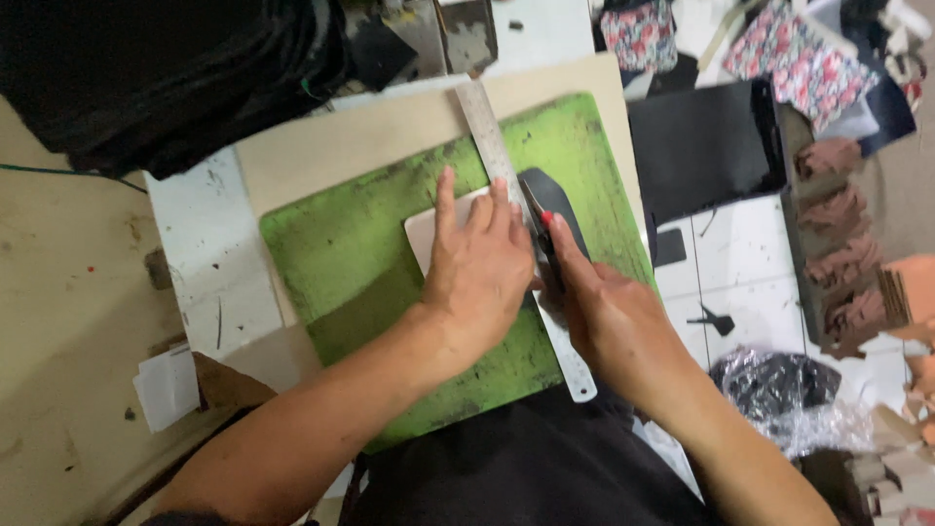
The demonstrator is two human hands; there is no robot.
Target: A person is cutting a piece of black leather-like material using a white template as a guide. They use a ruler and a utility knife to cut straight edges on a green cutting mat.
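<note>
Our left hand [477, 268] lies flat, fingers spread, pressing the steel ruler [521, 229] and the pale sheet [429, 234] onto the green cutting mat [341, 244]; our right hand [609, 312] is closed around a knife [539, 229], its blade at the ruler's edge, near the far end of the dark piece [560, 205]; we judge the cut barely begun, most of the line remaining; fabric scraps [799, 58] lie well apart on the surface [209, 253].
</note>
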